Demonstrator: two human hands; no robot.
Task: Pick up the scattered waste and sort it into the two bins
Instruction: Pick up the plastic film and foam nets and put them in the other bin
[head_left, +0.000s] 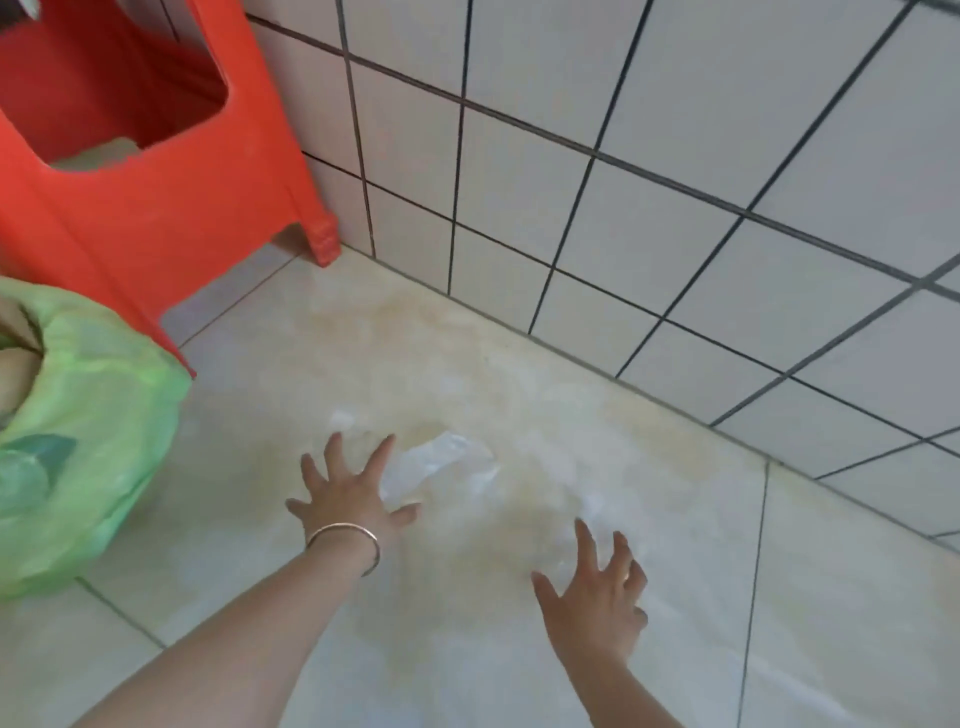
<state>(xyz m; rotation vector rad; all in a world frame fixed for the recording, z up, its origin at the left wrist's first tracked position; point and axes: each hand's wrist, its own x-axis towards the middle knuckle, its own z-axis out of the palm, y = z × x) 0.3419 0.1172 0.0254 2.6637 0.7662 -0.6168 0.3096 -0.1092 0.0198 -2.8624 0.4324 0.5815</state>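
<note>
From the head view, my left hand (349, 496) is spread wide and my right hand (597, 592) loosely splayed, both holding nothing. The clear plastic scrap (436, 465) lies just beyond my left fingertips; it looks light, limp and slippery, so I'd pinch its crumpled middle.

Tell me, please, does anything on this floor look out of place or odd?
Yes. A clear plastic wrapper lies loose on the floor tiles just beyond the left hand, with a small white scrap near it. Both sit outside the green-bagged bin. The right hand is spread and holds nothing.
</note>
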